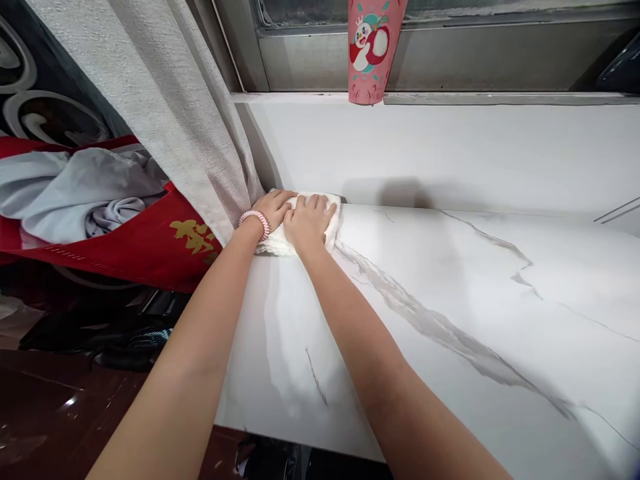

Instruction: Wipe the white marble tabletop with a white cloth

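Head view: my left hand [273,208] and right hand [309,220] press flat, fingers together, on a soft white cloth [280,243] at the marble-veined bench's [450,320] far-left corner, beside a coarse grey curtain [170,113].

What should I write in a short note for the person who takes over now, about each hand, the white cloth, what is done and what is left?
Left hand: flat on the folded white cloth, pink coil band on the wrist.
Right hand: flat on the same cloth, beside the left hand.
Cloth: at the far left corner of the white marble-pattern counter, next to the grey curtain.
Pink cartoon cup: on the window ledge behind, not touched.
Done: cannot tell how much is wiped; the counter shows no visible dirt.
Left: probably the remaining surface to the right, if it has not been wiped.
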A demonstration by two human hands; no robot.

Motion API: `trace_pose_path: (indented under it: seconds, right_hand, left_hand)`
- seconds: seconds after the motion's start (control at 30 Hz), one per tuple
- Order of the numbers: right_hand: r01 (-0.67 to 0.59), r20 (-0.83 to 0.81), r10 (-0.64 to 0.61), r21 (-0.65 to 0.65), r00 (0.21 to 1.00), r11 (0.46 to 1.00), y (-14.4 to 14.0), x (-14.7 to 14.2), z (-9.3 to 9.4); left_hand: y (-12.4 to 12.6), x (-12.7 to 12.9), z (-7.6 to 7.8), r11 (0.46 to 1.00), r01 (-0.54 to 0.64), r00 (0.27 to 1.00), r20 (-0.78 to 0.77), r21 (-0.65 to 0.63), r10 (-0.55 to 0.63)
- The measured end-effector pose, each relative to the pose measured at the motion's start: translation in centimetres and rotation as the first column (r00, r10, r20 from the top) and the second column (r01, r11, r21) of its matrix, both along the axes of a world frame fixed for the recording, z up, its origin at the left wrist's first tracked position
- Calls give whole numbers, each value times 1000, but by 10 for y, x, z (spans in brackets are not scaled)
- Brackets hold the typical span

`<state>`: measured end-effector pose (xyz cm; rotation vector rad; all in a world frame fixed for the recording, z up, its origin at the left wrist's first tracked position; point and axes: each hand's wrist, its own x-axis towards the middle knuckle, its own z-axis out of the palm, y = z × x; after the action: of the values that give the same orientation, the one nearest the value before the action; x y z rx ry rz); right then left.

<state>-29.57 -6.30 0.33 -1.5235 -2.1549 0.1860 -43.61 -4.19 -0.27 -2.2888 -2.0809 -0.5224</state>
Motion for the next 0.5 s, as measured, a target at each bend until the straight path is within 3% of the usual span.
trace_pose_path:
  seconds: [0.23,0.5]
  right_hand:
    - [7,-17,-6,8,1000,1000,8,-1,0]
    - [-19,-66,22,41,998,999,-6,8,-5]
  left_hand:
    - [12,-3,0,998,-40,999,8,-50,40]
    - [-6,9,0,996,-77,995,-66,-38,74]
